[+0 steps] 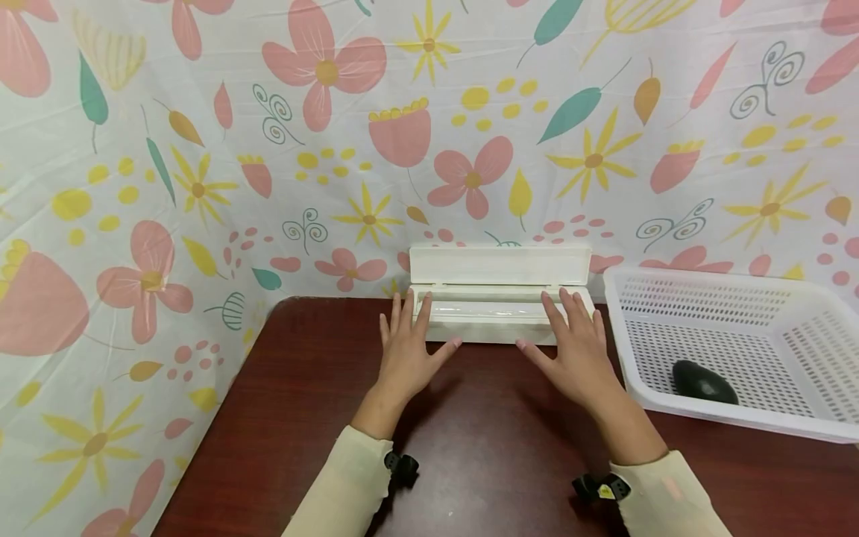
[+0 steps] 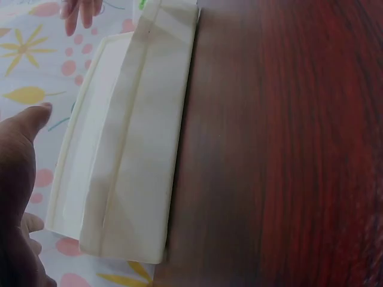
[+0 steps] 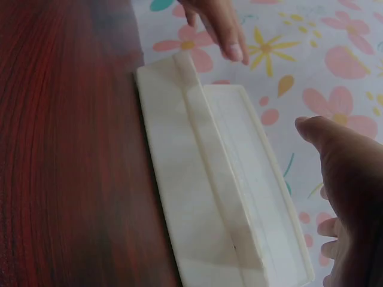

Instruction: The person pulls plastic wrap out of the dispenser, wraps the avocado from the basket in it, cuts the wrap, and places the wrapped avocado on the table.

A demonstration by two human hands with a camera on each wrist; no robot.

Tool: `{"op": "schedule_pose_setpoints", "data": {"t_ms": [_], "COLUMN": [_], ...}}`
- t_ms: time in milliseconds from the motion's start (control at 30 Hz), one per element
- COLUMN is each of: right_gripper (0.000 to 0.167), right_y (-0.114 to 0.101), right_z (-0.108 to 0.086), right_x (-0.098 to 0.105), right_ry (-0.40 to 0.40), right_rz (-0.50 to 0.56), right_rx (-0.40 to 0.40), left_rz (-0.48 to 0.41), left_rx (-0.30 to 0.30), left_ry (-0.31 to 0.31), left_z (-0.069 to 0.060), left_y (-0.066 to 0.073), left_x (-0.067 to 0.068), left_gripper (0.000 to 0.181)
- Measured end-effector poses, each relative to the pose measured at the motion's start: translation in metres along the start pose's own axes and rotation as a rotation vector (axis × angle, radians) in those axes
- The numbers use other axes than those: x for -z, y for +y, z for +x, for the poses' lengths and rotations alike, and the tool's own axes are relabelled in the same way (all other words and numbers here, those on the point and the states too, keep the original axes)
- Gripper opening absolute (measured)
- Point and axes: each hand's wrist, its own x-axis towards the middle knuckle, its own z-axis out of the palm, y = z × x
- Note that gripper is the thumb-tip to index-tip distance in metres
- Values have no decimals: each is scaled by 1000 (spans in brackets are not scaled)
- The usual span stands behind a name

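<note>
The white box [image 1: 493, 333] stood on the brown table [image 1: 470, 447], with its lid [image 1: 499, 266] up and a shiny white roll [image 1: 486, 308] inside. The left hand [image 1: 408, 347] was over the box's left end, and the right hand [image 1: 576, 358] was over its right end. Both hands had their fingers spread wide and held nothing. The box lay below the fingers — its middle, with the roll, showed in the gap between the hands. The two thumbs pointed toward each other near the box's front edge, a little apart from it. Just right of the box was a white basket [image 1: 772, 426] — a dark green fruit [image 1: 703, 382] lay in it. Behind the box hung a flowery cloth [image 1: 416, 201].
</note>
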Motion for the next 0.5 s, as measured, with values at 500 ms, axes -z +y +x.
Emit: {"op": "schedule_pose_setpoints", "data": {"t_ms": [500], "right_gripper": [75], "right_y": [9], "right_z": [2], "right_x": [-4], "right_ry": [45], "right_rz": [29], "right_rx": [-26], "left_rz": [-146], "left_rx": [1], "left_ry": [94], "left_z": [7], "left_y": [-4], "left_x": [-4], "left_gripper": [86]}}
